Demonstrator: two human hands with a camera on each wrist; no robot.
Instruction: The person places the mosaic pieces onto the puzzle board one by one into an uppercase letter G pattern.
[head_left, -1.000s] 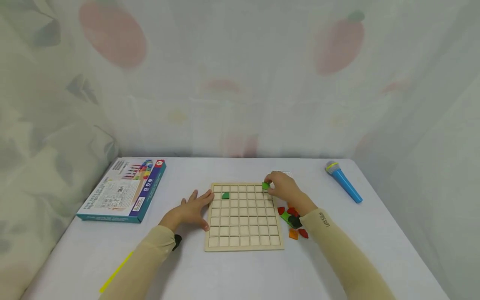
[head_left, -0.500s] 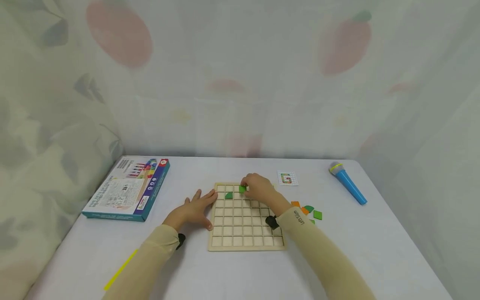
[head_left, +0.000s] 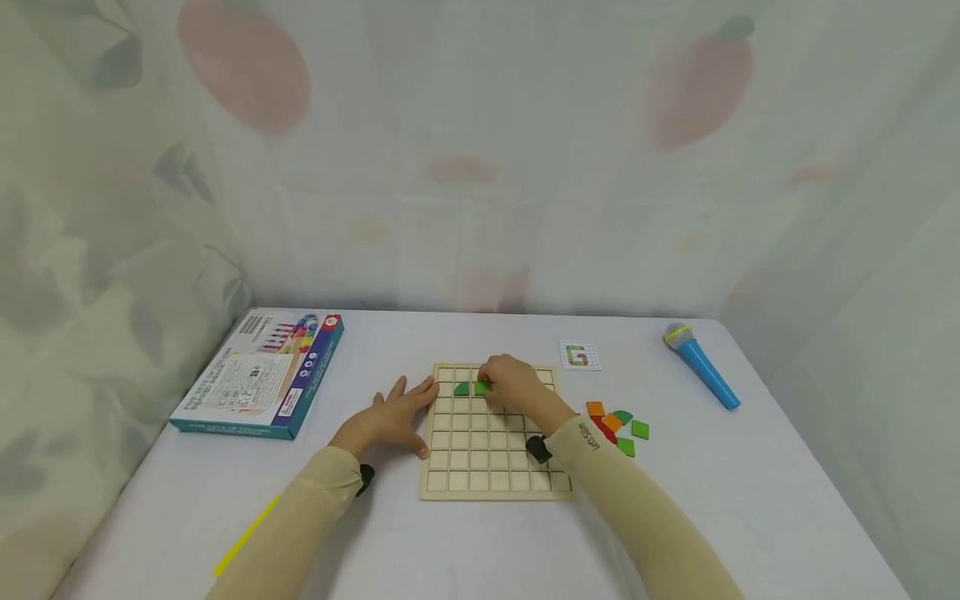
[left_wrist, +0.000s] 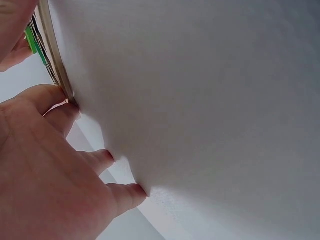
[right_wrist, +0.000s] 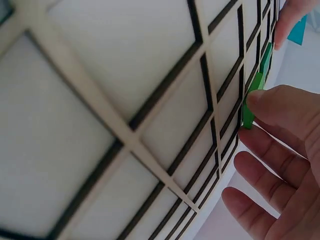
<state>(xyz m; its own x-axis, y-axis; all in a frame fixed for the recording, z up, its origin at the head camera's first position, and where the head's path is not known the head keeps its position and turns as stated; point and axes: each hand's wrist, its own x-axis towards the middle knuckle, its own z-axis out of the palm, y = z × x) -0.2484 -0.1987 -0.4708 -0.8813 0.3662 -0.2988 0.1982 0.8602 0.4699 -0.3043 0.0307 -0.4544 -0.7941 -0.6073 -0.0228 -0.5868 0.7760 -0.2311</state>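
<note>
A wooden grid board (head_left: 495, 496) lies mid-table, divided into square cells. At its left edge my left hand (head_left: 386, 423) is spread, fingertips and thumb touching the frame and the cloth. My right hand (head_left: 516, 385) is over the upper part of the board and pinches a light green square tile (right_wrist: 252, 102) between thumb and finger. In the right wrist view this tile stands tilted at the grid, beside a dark green rounded-corner tile (right_wrist: 266, 57). That dark tile sits in the second row, just left of the pinched one.
Right of the board is a loose group of orange, red and green tiles (head_left: 640, 430). Behind them lies a pattern card (head_left: 579, 356) with a coloured G. A blue toy microphone (head_left: 702, 368) is far right, a game box (head_left: 255, 375) far left, a yellow strip (head_left: 246, 536) near the left sleeve.
My right hand has moved left across the board with the light green tile, then slightly toward me, to beside the dark green tile. The left hand stays at the board's edge.
</note>
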